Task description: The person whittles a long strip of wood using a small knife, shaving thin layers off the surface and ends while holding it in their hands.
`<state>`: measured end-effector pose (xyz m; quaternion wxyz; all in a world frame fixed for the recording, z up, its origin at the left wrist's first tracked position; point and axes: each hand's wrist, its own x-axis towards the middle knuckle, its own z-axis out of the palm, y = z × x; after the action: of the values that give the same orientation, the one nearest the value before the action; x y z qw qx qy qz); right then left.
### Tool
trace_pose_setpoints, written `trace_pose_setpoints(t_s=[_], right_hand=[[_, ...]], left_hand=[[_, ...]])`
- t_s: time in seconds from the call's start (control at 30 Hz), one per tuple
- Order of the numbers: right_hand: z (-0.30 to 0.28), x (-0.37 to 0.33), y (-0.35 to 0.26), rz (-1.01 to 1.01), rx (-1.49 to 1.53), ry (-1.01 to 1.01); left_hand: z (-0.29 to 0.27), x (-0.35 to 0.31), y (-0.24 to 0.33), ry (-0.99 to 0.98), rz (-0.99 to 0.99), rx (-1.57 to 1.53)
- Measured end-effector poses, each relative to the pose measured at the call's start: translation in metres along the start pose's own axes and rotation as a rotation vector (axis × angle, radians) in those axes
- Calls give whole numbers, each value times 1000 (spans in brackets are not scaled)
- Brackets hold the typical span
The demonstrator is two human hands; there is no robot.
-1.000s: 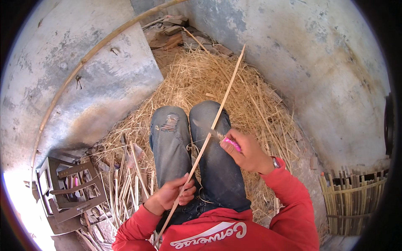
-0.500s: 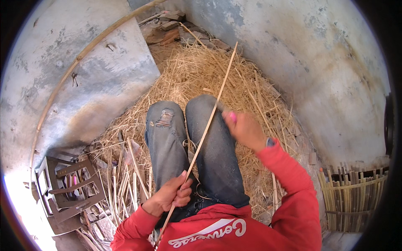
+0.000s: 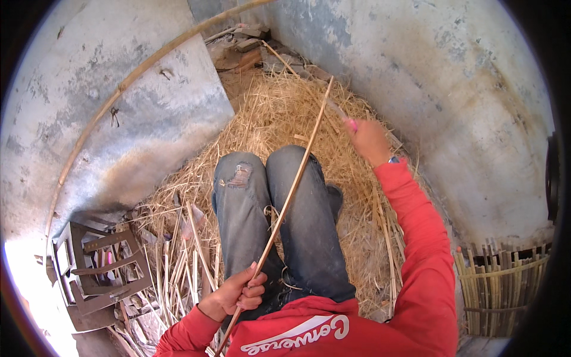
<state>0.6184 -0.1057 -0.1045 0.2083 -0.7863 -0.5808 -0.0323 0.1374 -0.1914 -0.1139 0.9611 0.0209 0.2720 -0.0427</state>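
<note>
A long, thin bamboo strip (image 3: pixel 291 198) slants across my thighs, from beside my waist up past my knees. My left hand (image 3: pixel 239 291) is closed around its lower part, near my lap. Out beyond my right knee, my right hand (image 3: pixel 370 141) is closed on a knife with a pink handle (image 3: pixel 353 125). Its narrow blade is blurred and points up and left, near the strip's far end; I cannot tell whether it touches. Most of the handle is hidden in my fist.
Pale shavings (image 3: pixel 276 107) cover the floor around my legs. Several loose strips (image 3: pixel 196 238) lie at the left, by a dark frame (image 3: pixel 113 268). A long pole (image 3: pixel 122 86) curves along the left wall. A slatted basket (image 3: pixel 505 285) stands at the right. Bricks (image 3: pixel 250 44) lie in the far corner.
My right hand with the knife has swung away from my knee, outward toward the strip's far end. The strip's far tip has come slightly nearer. My left hand keeps its grip.
</note>
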Motion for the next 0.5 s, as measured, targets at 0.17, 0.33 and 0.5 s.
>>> trace_pose_setpoints(t_s=[0.17, 0.33, 0.5], right_hand=[[-17, -61, -72, -258, 170, -239], [-19, -70, -84, -374, 255, -250], [-13, 16, 21, -54, -13, 44]], left_hand=[[-2, 0, 1, -7, -2, 19], [-12, -6, -3, 42, 17, 76], [-21, -24, -11, 55, -29, -25]])
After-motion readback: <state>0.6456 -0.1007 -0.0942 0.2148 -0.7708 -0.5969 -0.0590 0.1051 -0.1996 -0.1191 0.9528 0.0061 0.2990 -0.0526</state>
